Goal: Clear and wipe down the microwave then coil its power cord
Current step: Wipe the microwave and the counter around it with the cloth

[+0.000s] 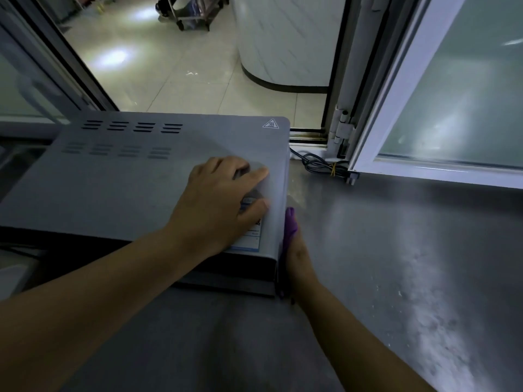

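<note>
While the left hand [223, 205] lies flat on the top of the grey metal box-shaped microwave [135, 176], its fingers [254, 172] straight and spread near the top's right edge and partly covering a white and blue label [250, 239], the right hand [297, 257] presses a purple cleaning cloth [290, 226] against the microwave's right side wall, just below that edge. How the right fingers lie cannot be told, since the cloth and the wall hide them; only the back of the hand and the wrist show, set edge-on against the wall. The microwave fills the left centre of the frame on a grey steel worktop [396, 250], its long axis running left to right and its vent slots toward the upper left. By the look of it the side wall is being wiped, so the stroke should run along the wall, away from or toward the viewer, with the left hand bracing the casing. The black power cord [317, 164] lies in a loose bundle tied with a yellow band, up and to the right of the hands, just past the microwave's far right corner and beside the white window frame [376, 142]. The right hand is the nearer one to it.
</note>
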Motion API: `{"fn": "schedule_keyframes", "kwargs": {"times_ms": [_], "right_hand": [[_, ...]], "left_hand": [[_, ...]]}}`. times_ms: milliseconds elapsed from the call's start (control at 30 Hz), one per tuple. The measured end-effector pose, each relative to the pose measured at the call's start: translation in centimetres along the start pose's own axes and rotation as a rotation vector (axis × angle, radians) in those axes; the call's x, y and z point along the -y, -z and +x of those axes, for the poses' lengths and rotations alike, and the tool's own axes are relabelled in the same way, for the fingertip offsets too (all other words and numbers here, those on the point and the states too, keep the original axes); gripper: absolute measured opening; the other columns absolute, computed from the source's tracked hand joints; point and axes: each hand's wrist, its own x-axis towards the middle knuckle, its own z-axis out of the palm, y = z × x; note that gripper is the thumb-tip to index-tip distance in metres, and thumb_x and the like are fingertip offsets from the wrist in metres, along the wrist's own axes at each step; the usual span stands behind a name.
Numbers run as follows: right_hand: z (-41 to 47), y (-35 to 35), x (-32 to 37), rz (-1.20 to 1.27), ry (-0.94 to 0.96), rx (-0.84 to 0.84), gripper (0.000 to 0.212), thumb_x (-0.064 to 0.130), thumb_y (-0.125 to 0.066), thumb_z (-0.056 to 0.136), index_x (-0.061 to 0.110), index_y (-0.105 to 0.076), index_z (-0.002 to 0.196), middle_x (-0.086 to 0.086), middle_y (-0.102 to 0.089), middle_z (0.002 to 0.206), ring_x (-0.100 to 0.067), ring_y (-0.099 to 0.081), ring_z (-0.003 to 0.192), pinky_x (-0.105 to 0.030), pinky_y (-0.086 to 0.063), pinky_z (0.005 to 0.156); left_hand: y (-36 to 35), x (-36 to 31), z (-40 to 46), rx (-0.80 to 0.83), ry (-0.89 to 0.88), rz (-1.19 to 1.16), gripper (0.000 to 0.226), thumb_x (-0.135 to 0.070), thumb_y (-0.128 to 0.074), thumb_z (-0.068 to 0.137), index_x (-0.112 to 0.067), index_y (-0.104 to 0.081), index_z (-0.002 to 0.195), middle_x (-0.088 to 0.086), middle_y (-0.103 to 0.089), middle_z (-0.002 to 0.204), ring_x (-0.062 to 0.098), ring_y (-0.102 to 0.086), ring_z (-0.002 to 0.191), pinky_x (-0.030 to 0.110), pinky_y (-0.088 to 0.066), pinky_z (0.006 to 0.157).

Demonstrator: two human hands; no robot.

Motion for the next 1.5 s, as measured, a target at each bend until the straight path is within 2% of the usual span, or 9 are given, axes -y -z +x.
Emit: {"fn": "schedule_keyframes", "kwargs": {"times_ms": [100, 200, 400, 600, 767, 1067, 1200, 1400, 1500], "right_hand": [[4.0, -0.6, 2.1, 0.1, -0.126, 0.008, 0.077, 0.082, -0.035, 0.078, 0.033, -0.045, 0.137, -0.008, -0.053, 0.136, -0.03, -0.05, 0.124, -0.053, -0.039, 0.106], [7.5, -0.9, 4.3, 0.098, -0.168, -0.02, 0.068, 0.077, -0.036, 0.081, 0.03, -0.056, 0.126, -0.013, -0.061, 0.122, -0.038, -0.056, 0.113, -0.059, -0.044, 0.097], [9.7, -1.3, 8.8, 0.082, -0.197, -0.106, 0.062, 0.076, -0.041, 0.077, 0.026, -0.068, 0.103, -0.009, -0.071, 0.096, -0.032, -0.066, 0.09, -0.044, -0.053, 0.08], [7.7, -1.6, 12.6, -0.016, 0.197, -0.035, 0.061, 0.057, -0.036, 0.084, 0.032, -0.043, 0.139, -0.011, -0.05, 0.138, -0.032, -0.05, 0.123, -0.05, -0.039, 0.106], [5.4, -2.2, 13.4, -0.228, 0.433, -0.068, 0.048, 0.034, -0.037, 0.099, 0.033, -0.028, 0.146, -0.003, -0.033, 0.149, -0.022, -0.035, 0.134, -0.045, -0.027, 0.113], [-4.2, -2.2, 8.3, -0.221, 0.424, -0.111, 0.056, 0.043, -0.035, 0.087, 0.041, -0.031, 0.143, 0.013, -0.041, 0.128, -0.017, -0.042, 0.125, -0.044, -0.035, 0.108], [-8.7, -2.3, 6.9, -0.248, 0.474, -0.089, 0.048, 0.037, -0.041, 0.088, 0.048, -0.034, 0.134, 0.014, -0.042, 0.129, -0.009, -0.043, 0.121, -0.025, -0.039, 0.1], [-12.1, -1.3, 8.0, -0.301, 0.45, -0.059, 0.05, 0.014, -0.055, 0.091, 0.048, -0.044, 0.125, 0.001, -0.06, 0.119, -0.008, -0.059, 0.101, -0.028, -0.05, 0.091], [-12.7, -1.6, 9.7, -0.338, 0.505, -0.071, 0.051, 0.013, -0.055, 0.09, 0.047, -0.047, 0.127, 0.004, -0.064, 0.109, -0.006, -0.062, 0.091, -0.022, -0.053, 0.081]], "left_hand": [[0.1, 0.2, 0.1, 0.022, 0.011, 0.002, 0.051, -0.048, -0.043, 0.082, -0.023, -0.055, 0.125, 0.004, -0.055, 0.114, 0.023, -0.046, 0.105, 0.037, -0.034, 0.088], [0.2, 0.3, 0.1, 0.051, 0.023, -0.009, 0.053, -0.051, -0.041, 0.082, -0.025, -0.053, 0.127, 0.003, -0.054, 0.115, 0.022, -0.045, 0.108, 0.035, -0.031, 0.089], [0.3, 0.5, -0.1, 0.066, 0.025, -0.027, 0.057, -0.055, -0.037, 0.082, -0.026, -0.051, 0.129, 0.001, -0.052, 0.118, 0.02, -0.043, 0.113, 0.034, -0.028, 0.095], [0.3, 0.3, -0.2, 0.041, 0.007, -0.013, 0.056, -0.053, -0.038, 0.081, -0.025, -0.053, 0.128, 0.001, -0.053, 0.113, 0.02, -0.045, 0.108, 0.033, -0.03, 0.09], [0.5, 0.0, -0.3, -0.007, -0.008, -0.01, 0.05, -0.044, -0.043, 0.083, -0.02, -0.057, 0.125, 0.003, -0.057, 0.111, 0.022, -0.048, 0.104, 0.036, -0.035, 0.087], [1.2, -0.5, -0.7, -0.199, 0.091, -0.116, 0.027, -0.014, -0.04, 0.086, -0.002, -0.059, 0.101, 0.013, -0.062, 0.098, 0.03, -0.054, 0.092, 0.042, -0.043, 0.08], [2.0, -0.8, -1.2, -0.224, 0.057, -0.113, 0.031, -0.018, -0.033, 0.087, -0.003, -0.06, 0.094, 0.012, -0.062, 0.091, 0.03, -0.055, 0.087, 0.042, -0.046, 0.074], [3.7, -1.5, -3.0, -0.243, -0.093, 0.012, 0.02, -0.012, -0.049, 0.086, -0.007, -0.065, 0.095, 0.009, -0.065, 0.093, 0.028, -0.057, 0.09, 0.039, -0.045, 0.076], [4.7, -2.7, -4.7, -0.211, 0.014, -0.221, 0.021, -0.025, -0.049, 0.089, -0.012, -0.065, 0.09, 0.004, -0.062, 0.085, 0.021, -0.054, 0.081, 0.033, -0.043, 0.067]]}}
